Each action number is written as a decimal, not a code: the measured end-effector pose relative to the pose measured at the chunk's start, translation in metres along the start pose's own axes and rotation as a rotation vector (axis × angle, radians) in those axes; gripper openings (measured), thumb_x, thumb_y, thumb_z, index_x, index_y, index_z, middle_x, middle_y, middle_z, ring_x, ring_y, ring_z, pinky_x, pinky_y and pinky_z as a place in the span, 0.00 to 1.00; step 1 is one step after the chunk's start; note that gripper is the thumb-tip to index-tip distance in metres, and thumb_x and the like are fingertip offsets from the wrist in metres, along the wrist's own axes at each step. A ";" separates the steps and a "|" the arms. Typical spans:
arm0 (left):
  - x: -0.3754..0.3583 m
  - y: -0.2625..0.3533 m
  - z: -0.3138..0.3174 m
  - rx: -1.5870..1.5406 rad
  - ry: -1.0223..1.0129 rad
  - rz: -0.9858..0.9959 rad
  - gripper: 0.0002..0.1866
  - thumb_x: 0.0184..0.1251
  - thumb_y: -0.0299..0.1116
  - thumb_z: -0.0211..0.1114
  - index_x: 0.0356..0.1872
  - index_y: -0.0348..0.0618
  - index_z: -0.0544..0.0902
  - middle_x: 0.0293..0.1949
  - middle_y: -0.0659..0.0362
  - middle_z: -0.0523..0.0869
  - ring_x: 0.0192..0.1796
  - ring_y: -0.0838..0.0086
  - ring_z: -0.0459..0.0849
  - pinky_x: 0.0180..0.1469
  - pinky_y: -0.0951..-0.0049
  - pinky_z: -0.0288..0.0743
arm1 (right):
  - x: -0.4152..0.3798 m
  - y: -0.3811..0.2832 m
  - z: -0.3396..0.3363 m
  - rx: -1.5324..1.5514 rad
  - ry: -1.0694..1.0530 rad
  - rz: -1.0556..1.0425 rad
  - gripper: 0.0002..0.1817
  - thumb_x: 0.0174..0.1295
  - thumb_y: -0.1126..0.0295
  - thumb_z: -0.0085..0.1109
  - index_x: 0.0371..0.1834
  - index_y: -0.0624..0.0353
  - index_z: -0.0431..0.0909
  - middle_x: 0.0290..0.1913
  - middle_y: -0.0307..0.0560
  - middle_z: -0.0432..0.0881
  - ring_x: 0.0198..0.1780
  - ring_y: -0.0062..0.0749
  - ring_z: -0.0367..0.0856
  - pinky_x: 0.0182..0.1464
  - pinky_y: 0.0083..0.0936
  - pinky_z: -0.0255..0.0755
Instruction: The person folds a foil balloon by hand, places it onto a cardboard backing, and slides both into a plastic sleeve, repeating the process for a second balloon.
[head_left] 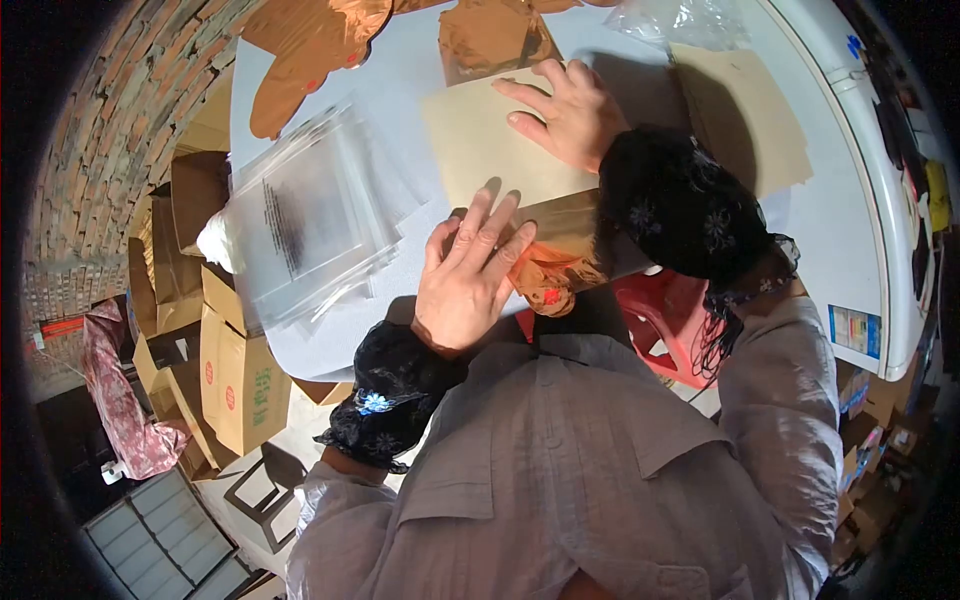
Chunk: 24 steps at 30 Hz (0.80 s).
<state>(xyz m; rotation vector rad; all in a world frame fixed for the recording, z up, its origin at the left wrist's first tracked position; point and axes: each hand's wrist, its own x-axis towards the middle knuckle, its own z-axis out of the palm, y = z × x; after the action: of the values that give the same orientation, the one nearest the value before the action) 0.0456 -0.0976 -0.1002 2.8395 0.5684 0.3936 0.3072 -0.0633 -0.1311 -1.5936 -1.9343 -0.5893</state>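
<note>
My right hand lies flat, fingers spread, on a beige sheet on the white table. My left hand rests palm down near the table's front edge. Its fingertips touch a shiny gold foil piece that sticks out from under the beige sheet. An orange foil part with a red sticker hangs below it. Neither hand grips anything. Both forearms wear black flowered sleeve covers.
A stack of clear plastic bags lies left of my hands. Copper foil shapes sit at the table's far side, and a second beige sheet lies at the right. A red stool stands under the table, with cardboard boxes on the floor at left.
</note>
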 end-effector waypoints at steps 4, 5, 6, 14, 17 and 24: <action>-0.002 -0.001 0.002 -0.017 -0.007 -0.004 0.33 0.54 0.28 0.64 0.67 0.55 0.76 0.74 0.56 0.65 0.78 0.58 0.57 0.71 0.51 0.54 | 0.002 0.001 0.000 -0.018 0.007 -0.012 0.20 0.59 0.55 0.64 0.54 0.41 0.84 0.47 0.45 0.77 0.44 0.41 0.74 0.49 0.34 0.73; -0.002 -0.002 0.003 -0.016 -0.009 -0.001 0.34 0.54 0.28 0.64 0.68 0.55 0.75 0.75 0.56 0.64 0.78 0.58 0.56 0.71 0.50 0.54 | 0.002 0.001 0.000 -0.019 0.012 -0.014 0.20 0.59 0.54 0.64 0.54 0.41 0.84 0.47 0.45 0.77 0.44 0.41 0.74 0.49 0.34 0.73; -0.003 -0.003 0.003 -0.016 -0.011 0.003 0.34 0.54 0.27 0.63 0.68 0.55 0.74 0.75 0.56 0.64 0.79 0.58 0.56 0.72 0.50 0.53 | 0.001 0.001 0.000 -0.022 0.018 -0.016 0.20 0.59 0.54 0.64 0.54 0.42 0.84 0.47 0.45 0.77 0.44 0.41 0.74 0.49 0.34 0.74; 0.009 -0.011 -0.015 -0.158 -0.026 -0.044 0.33 0.56 0.27 0.61 0.68 0.47 0.70 0.72 0.53 0.67 0.78 0.57 0.57 0.73 0.49 0.52 | -0.001 0.002 0.003 -0.049 0.024 -0.038 0.22 0.59 0.53 0.64 0.57 0.44 0.82 0.46 0.46 0.78 0.42 0.43 0.73 0.47 0.34 0.73; 0.018 -0.018 -0.017 -0.012 -0.004 -0.019 0.29 0.59 0.27 0.62 0.65 0.45 0.73 0.70 0.54 0.70 0.76 0.61 0.61 0.73 0.52 0.54 | -0.001 0.002 0.001 -0.044 -0.018 -0.037 0.23 0.62 0.53 0.61 0.60 0.44 0.79 0.47 0.46 0.77 0.42 0.43 0.73 0.47 0.34 0.72; 0.032 -0.038 -0.021 0.248 0.026 0.229 0.24 0.60 0.29 0.64 0.60 0.46 0.76 0.66 0.57 0.76 0.71 0.64 0.70 0.67 0.61 0.66 | -0.002 0.003 0.003 -0.044 -0.078 -0.006 0.24 0.67 0.51 0.55 0.66 0.40 0.75 0.50 0.44 0.76 0.44 0.44 0.73 0.49 0.38 0.71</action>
<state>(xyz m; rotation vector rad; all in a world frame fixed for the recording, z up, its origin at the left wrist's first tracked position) 0.0551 -0.0475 -0.0837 3.1557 0.3150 0.4253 0.3100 -0.0627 -0.1345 -1.6613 -1.9959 -0.5842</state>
